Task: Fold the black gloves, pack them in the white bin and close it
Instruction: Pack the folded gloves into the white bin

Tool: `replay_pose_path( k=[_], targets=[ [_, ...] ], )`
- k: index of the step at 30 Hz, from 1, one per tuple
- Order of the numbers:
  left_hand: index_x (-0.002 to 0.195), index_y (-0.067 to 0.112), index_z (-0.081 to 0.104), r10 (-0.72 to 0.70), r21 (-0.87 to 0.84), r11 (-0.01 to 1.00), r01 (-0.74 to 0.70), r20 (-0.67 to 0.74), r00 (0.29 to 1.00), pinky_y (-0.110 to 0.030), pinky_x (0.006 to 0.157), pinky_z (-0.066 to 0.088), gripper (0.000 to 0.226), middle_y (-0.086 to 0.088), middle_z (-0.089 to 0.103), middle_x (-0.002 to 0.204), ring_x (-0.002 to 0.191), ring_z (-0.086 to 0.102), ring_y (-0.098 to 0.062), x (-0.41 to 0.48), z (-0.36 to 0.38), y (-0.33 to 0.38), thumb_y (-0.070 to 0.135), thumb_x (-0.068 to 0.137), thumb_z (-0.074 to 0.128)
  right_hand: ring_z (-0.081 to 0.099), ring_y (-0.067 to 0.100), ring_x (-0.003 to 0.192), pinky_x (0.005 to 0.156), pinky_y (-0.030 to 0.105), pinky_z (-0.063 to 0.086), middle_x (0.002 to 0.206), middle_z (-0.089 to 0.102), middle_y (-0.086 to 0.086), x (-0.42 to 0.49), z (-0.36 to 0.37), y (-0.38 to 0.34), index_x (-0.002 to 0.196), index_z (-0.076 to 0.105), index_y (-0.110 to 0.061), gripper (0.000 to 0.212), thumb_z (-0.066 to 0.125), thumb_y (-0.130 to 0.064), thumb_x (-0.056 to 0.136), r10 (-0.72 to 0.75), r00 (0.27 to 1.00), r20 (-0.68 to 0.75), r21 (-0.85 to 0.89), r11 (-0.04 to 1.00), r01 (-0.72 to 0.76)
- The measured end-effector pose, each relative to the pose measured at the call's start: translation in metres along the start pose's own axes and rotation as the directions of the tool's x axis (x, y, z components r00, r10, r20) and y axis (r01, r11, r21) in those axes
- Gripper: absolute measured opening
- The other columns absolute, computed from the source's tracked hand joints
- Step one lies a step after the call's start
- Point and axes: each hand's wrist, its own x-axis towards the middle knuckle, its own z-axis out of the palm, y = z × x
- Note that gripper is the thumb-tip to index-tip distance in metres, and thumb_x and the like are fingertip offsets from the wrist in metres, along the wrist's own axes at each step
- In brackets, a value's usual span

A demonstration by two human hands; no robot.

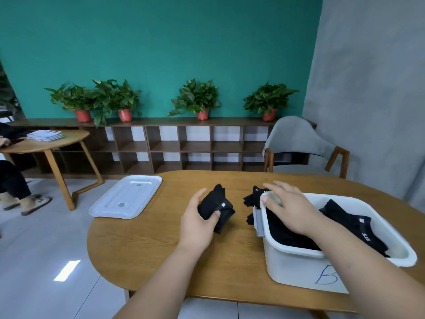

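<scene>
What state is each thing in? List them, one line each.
white bin: open, black gloves inside.
lid: off, flat on the table.
folded gloves: gripped by left hand.
loose gloves: heaped beside the bin.
right hand: open, resting on bin rim.

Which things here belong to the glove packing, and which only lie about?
For the job: folded glove in the left hand, loose gloves, packed gloves, white bin, lid.
Just lying about: potted plants, grey chair, shelf, white gloves on the side table.
</scene>
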Motion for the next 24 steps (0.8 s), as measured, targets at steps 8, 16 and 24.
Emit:
replay_pose_path(
  k=[8,16,24],
  targets=[
    [0.142,0.046,0.053,0.171,-0.251,0.953,-0.173,-0.03,0.985,-0.022,0.089,0.059,0.068,0.018,0.068,0.122,0.11,0.068,0.0,-0.008,0.014,0.078,0.012,0.09,0.082,0.055,-0.001,0.129,0.108,0.028,0.043,0.132,0.063,-0.027,-0.015,-0.018,-0.043,0.149,0.05,-0.043,0.064,0.042,-0.077,0.095,-0.12,0.992,-0.028,0.393,0.912,0.121],
    [0.142,0.043,0.055,0.241,-0.287,0.936,-0.204,0.103,0.965,-0.03,0.095,0.06,0.064,0.015,0.065,0.132,0.115,0.069,-0.007,-0.021,0.044,0.1,0.011,0.092,0.079,0.065,0.001,0.116,0.104,0.034,0.054,0.128,0.068,-0.017,-0.02,-0.021,-0.049,0.14,0.058,-0.035,0.032,0.047,-0.038,0.11,0.056,0.978,-0.199,0.691,0.716,0.1],
    [0.15,0.037,0.048,0.17,-0.242,0.963,-0.122,0.186,0.968,-0.024,0.1,0.054,0.05,0.018,0.066,0.128,0.11,0.067,0.002,-0.016,0.058,0.099,0.019,0.105,0.062,0.067,-0.001,0.104,0.081,0.019,0.051,0.111,0.072,-0.014,-0.037,-0.068,-0.005,0.125,0.069,-0.041,0.022,0.062,-0.033,0.105,0.245,0.889,-0.388,0.691,0.715,0.104]
  ],
)
